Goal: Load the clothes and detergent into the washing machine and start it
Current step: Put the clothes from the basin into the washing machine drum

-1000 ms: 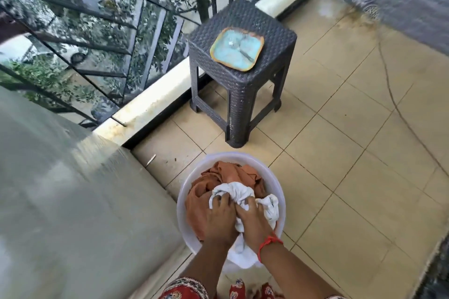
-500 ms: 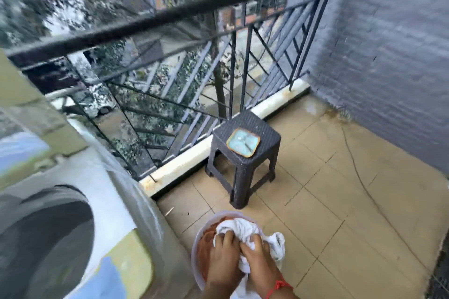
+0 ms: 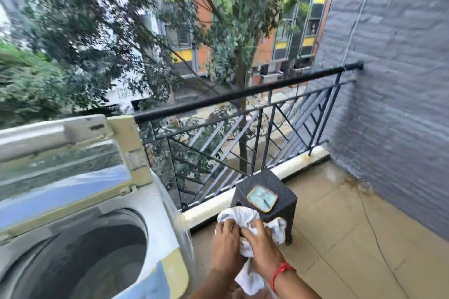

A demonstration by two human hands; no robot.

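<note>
A bunched white cloth (image 3: 239, 218) is held up in the air by both hands, to the right of the washing machine. My left hand (image 3: 224, 241) grips its left side and my right hand (image 3: 261, 247) grips its middle; a tail of the cloth hangs below my wrists. The top-loading washing machine (image 3: 155, 204) stands at the left with its lid (image 3: 68, 153) raised and its dark drum (image 3: 90, 260) open. The basin with the other clothes is out of sight below the frame.
A dark woven stool (image 3: 279, 204) stands behind my hands and carries a light-blue dish (image 3: 262, 198). A black metal railing (image 3: 243, 94) bounds the balcony in front. A grey brick wall (image 3: 393, 104) runs along the right side. The floor is beige tile (image 3: 352, 250).
Both hands have lifted the white cloth up out of the basin. My view has swung upward, so the basin has dropped out of sight and the machine's open drum has come into view.
</note>
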